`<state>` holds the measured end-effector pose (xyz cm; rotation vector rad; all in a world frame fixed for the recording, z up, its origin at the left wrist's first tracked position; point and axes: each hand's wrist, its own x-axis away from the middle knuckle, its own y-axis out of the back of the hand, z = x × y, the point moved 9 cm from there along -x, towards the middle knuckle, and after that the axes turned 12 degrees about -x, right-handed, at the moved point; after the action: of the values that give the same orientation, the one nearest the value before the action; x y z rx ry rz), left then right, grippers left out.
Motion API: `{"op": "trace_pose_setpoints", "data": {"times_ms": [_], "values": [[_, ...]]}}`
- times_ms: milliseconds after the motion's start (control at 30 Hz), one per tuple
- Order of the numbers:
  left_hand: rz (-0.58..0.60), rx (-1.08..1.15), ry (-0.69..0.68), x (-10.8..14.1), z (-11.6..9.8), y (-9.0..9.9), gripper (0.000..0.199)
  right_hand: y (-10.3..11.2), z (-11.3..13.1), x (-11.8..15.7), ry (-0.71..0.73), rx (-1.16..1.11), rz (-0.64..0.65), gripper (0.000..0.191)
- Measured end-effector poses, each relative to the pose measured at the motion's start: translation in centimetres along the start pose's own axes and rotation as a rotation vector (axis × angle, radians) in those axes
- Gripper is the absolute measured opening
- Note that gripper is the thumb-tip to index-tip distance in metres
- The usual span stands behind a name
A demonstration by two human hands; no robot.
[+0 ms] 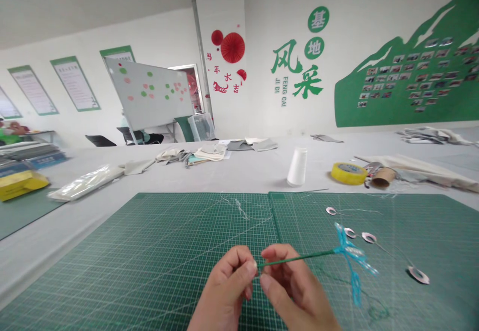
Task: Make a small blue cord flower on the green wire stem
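Note:
A flower (350,252) with light-blue looped petals is at the end of a thin green stem (299,258). My left hand (231,283) is closed, thumb and forefinger pinching the free end of the stem. Beside it, my right hand (295,288) curls around the stem, which crosses in front of its forefinger. Its thumb lies below the stem, and I cannot make out what is between the fingertips. Fine green thread (377,312) trails and loops on the mat to the right. Both hands are above the green cutting mat (149,261).
Several pale oval pieces on thin wires, one of them an oval piece (418,274), lie on the right mat. Behind stand a white thread cone (297,166), yellow tape roll (349,173) and cardboard tube (382,177). Fabric pieces (211,152) and a plastic-wrapped packet (88,181) lie farther off.

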<state>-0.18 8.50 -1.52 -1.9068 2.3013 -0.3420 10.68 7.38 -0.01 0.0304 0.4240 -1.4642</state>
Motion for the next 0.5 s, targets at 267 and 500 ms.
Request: {"op": "trace_pose_setpoints", "data": {"times_ms": [267, 500], "values": [[0.126, 0.117, 0.107, 0.3, 1.0, -1.6, 0.039, 1.3, -2.3, -0.2, -0.316, -0.211, -0.061, 0.031], [0.021, -0.149, 0.043, 0.4, 0.7, -0.4, 0.033, 1.1, -0.4, 0.1, -0.026, 0.329, 0.005, 0.031]]}}
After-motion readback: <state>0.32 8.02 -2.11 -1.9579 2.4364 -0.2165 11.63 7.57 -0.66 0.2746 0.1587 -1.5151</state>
